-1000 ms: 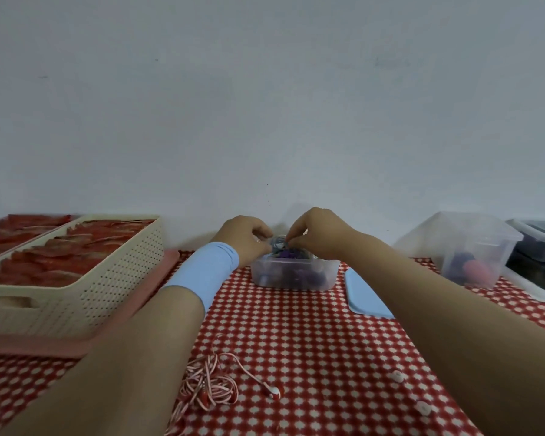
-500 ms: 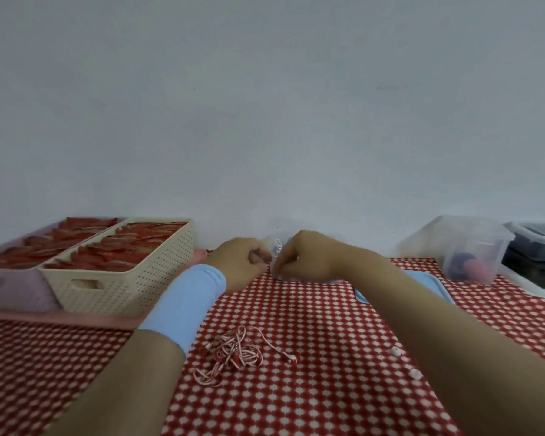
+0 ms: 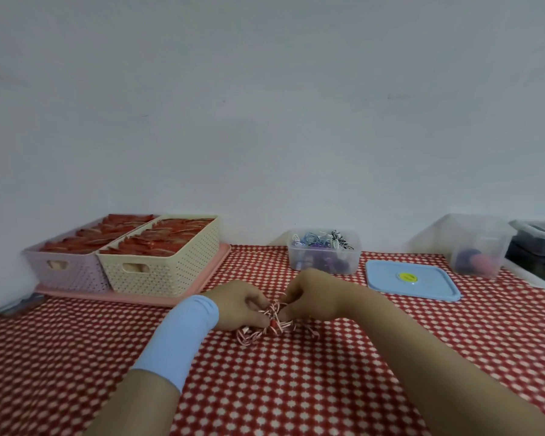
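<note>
A tangled red-and-white striped earphone cable [image 3: 252, 332] lies on the red checked tablecloth [image 3: 296, 388] in the middle. My left hand [image 3: 238, 305], with a light blue wristband, pinches the bundle from the left. My right hand [image 3: 312, 297] pinches it from the right, fingers curled over the cords. Behind them stands an open clear container [image 3: 324, 261] with several coiled cables inside. Its blue lid [image 3: 412, 280] lies flat to the right.
A cream basket [image 3: 164, 269] and a pink basket [image 3: 66, 269], both filled with red packets, sit on a pink tray [image 3: 202, 284] at the back left. A clear bin [image 3: 475, 250] and a dark box [image 3: 538, 243] stand at the back right, against the wall.
Both hands left the clear container at the back and came down toward me onto the striped cable bundle, which they now pinch. The camera view shifted, showing the container and lid.
</note>
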The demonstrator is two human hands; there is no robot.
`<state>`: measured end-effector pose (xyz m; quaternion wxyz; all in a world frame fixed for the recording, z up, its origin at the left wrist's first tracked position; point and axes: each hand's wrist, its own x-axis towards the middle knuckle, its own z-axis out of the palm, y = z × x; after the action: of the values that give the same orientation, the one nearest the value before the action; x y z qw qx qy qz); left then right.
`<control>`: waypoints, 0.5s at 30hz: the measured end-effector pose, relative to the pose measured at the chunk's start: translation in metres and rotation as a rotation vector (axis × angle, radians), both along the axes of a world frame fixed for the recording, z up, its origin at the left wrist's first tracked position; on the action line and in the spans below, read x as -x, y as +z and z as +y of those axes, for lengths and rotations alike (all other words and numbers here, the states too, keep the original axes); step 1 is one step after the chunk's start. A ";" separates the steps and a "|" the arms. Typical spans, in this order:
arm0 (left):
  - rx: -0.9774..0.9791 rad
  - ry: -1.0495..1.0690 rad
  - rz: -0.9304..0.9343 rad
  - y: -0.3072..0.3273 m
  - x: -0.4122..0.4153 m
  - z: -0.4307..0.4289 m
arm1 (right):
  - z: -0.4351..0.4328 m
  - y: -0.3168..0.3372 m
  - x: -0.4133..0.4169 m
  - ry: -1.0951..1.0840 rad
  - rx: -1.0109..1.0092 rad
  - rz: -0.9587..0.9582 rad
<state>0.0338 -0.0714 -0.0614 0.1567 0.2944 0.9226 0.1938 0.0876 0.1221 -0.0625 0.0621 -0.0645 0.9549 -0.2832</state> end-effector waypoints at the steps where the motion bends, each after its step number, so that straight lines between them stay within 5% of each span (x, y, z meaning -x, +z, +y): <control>1: -0.034 -0.005 0.003 0.001 -0.002 0.005 | 0.006 0.002 -0.003 -0.022 0.028 0.009; 7: -0.235 -0.003 -0.148 0.008 -0.014 0.057 | 0.051 0.007 -0.026 -0.163 0.198 0.064; 15: -0.075 -0.025 0.053 0.007 -0.018 0.107 | 0.105 -0.001 -0.047 -0.291 0.144 0.136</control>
<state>0.0514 0.0352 -0.0546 0.1237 0.3165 0.9148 0.2183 0.1350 0.2276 -0.0639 -0.0493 0.0512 0.9333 -0.3520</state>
